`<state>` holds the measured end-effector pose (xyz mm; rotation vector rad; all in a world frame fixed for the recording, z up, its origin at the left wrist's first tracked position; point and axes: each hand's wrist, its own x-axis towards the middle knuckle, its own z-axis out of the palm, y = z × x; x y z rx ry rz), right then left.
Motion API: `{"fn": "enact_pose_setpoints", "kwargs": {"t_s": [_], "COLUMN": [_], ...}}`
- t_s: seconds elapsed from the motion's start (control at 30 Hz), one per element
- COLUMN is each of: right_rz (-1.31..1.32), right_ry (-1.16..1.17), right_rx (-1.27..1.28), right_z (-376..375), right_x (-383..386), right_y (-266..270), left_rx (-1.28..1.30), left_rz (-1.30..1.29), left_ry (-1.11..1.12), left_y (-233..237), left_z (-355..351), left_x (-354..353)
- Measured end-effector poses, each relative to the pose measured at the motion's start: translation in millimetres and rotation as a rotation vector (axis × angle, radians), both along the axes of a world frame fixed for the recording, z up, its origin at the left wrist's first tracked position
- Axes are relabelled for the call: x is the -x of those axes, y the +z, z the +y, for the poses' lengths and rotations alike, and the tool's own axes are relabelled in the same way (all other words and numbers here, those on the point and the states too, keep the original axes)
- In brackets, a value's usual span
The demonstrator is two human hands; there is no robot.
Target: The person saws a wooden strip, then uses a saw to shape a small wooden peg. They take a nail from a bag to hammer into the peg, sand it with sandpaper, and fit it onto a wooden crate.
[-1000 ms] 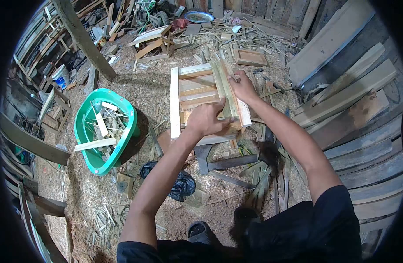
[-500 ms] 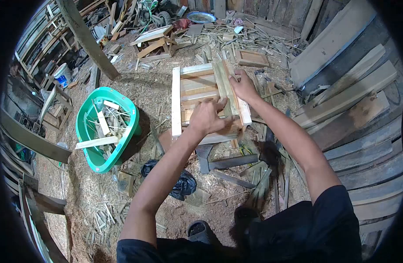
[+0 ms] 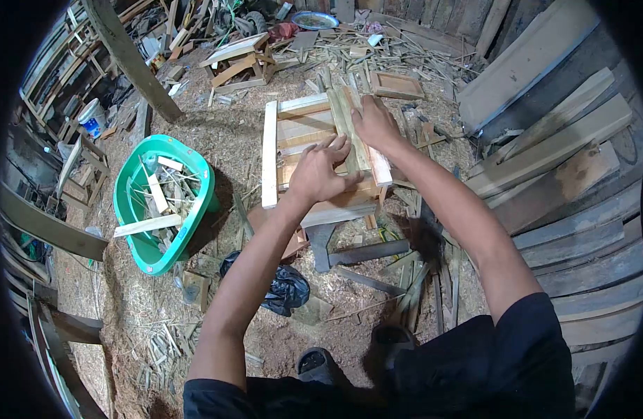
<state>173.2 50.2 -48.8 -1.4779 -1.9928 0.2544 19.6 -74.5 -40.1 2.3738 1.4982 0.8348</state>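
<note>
A pale wooden frame [image 3: 269, 155] with several crosspieces lies raised above the floor in front of me. Long greenish wooden strips [image 3: 343, 126] run lengthwise over its right part, beside a pale side rail [image 3: 380, 167]. My left hand [image 3: 320, 170] rests against the strips from the left, its thumb and fingers spread apart. Farther up on the right, my right hand [image 3: 376, 126] has its fingers bent over the strips' right edge. Its fingertips are partly hidden. Below the frame lies a dark handsaw-like piece [image 3: 369, 253].
A green tub [image 3: 208, 183] of wood scraps stands left. A black plastic bag [image 3: 288, 288] lies near my feet. Behind the frame are a small wooden panel [image 3: 397, 85] and a stool-like wooden piece [image 3: 239, 63]. Planks [image 3: 555, 150] lean at the right; a post [image 3: 129, 59] stands back left.
The frame sits slightly higher and further left in view. My left hand's fingers have drawn closer to the strips, and my right hand has shifted from a raised curl to lie over their edge.
</note>
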Motion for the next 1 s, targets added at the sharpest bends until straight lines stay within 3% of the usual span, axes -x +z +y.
{"fn": "enact_pose_setpoints", "kwargs": {"t_s": [0.17, 0.6, 0.67, 0.77, 0.87, 0.9, 1.0], "right_rz": [0.045, 0.045, 0.101, 0.156, 0.169, 0.173, 0.264], "right_ry": [0.042, 0.049, 0.03, -0.015, -0.018, -0.011, 0.083], "right_rx": [-0.02, -0.011, 0.059, 0.122, 0.242, 0.296, 0.576], "right_z": [5.5, 2.5, 1.5, 5.5, 10.3, 6.2, -11.3], "right_x": [-0.2, -2.2, -2.1, -3.6, -5.9, -4.4, -11.5], "right_y": [-4.7, -1.5, -0.8, -4.2, -3.7, 0.8, 9.4], "left_rx": [0.018, 0.033, 0.04, 0.42, 0.461, 0.151, 0.359], "left_rz": [0.112, 0.004, -0.056, -0.486, -0.547, -0.348, -0.398], "left_ry": [-0.046, -0.044, -0.066, -0.012, 0.249, 0.291, 0.306], "left_y": [-4.7, -5.3, -3.6, 5.4, 6.6, 5.1, 4.0], "left_z": [4.4, 3.5, 5.6, 12.8, 19.9, 20.4, 24.3], "left_x": [11.7, 9.6, 11.3, 15.9, 10.5, 6.6, -2.1]}}
